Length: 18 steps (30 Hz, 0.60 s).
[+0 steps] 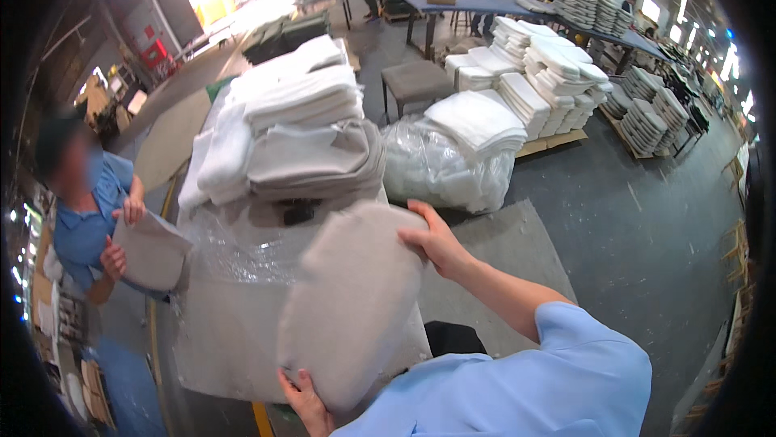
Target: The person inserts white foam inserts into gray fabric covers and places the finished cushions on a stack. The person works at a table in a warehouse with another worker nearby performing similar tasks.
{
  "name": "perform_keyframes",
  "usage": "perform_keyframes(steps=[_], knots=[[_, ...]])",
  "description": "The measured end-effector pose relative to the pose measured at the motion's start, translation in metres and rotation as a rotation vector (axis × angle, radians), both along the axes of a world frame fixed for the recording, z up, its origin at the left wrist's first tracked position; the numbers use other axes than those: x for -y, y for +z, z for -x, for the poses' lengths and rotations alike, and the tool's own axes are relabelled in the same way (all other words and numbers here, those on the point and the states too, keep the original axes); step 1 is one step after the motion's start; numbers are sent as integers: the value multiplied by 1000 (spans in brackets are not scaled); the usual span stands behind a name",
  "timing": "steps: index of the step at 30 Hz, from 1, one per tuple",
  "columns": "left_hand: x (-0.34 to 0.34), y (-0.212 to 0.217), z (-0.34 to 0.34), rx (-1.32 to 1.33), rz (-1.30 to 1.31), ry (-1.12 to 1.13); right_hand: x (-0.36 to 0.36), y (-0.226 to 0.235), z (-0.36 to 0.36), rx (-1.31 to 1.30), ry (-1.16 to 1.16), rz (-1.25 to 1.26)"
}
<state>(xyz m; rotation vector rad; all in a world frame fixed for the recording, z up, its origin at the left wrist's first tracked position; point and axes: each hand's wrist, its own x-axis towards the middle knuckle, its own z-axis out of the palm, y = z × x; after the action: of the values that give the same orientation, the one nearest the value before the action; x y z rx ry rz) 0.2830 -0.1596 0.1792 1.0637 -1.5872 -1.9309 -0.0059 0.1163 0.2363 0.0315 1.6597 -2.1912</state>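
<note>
A beige-grey cushion (352,299), rounded at its ends and covered in fabric, is held tilted over the near part of the table (226,356). My right hand (436,243) grips its upper right edge, thumb on the near face. At the lower left edge my left hand (307,405) is closed on the rim, some fingers hidden behind it. Just beyond the cushion lies a stack of grey fabric covers (315,162), with white padding sheets (299,85) piled on and beside it. Clear plastic film (234,247) covers part of the tabletop.
At the left, a person in a blue shirt (89,202) holds a grey cover (153,251). A plastic-wrapped bundle (453,166) stands beyond the table, near a stool (412,81) and stacked white pads (550,73). Grey cushions (647,114) sit on a pallet at right.
</note>
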Motion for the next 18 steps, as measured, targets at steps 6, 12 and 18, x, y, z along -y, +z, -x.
perform_keyframes(steps=[6, 12, 18], knots=[[11, -61, 28, -51, 689, 94, 76, 48, -34, -124, 335, 437], [49, -87, -7, -50, -408, -204, 42, 43, -38, -559, 434, -20], [90, -57, -25, -453, -740, -601, 48, 52, -56, -1102, 977, -417]])
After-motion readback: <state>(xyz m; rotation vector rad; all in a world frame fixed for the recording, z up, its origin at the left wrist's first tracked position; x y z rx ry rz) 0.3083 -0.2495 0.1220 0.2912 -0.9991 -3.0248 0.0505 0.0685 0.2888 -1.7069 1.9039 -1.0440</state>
